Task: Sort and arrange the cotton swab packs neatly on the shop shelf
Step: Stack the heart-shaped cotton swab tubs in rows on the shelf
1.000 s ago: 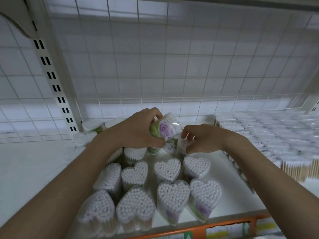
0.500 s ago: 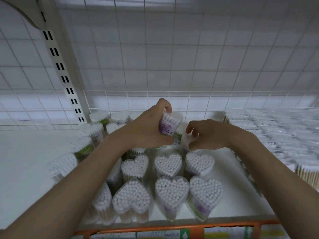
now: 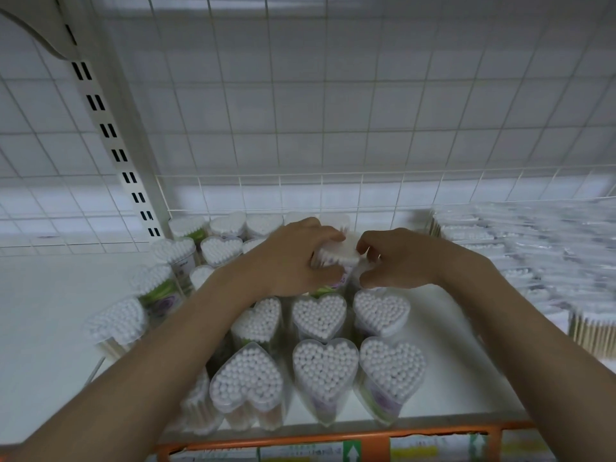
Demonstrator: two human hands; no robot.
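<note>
Cotton swab pack [image 3: 336, 253] gripped by left hand [image 3: 293, 261], pinched by right hand [image 3: 396, 261]; upright heart-shaped packs [image 3: 320, 315] at 6 o'clock on shelf [image 3: 46, 315].

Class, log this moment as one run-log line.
left hand: grips heart-shaped swab pack | right hand: fingertips on pack | shelf: packs in rows

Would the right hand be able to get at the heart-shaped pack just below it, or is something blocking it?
Probably yes. The right hand hovers just behind that heart-shaped pack, whose top is uncovered. The left hand holds another pack off to the side, not over it.
</note>
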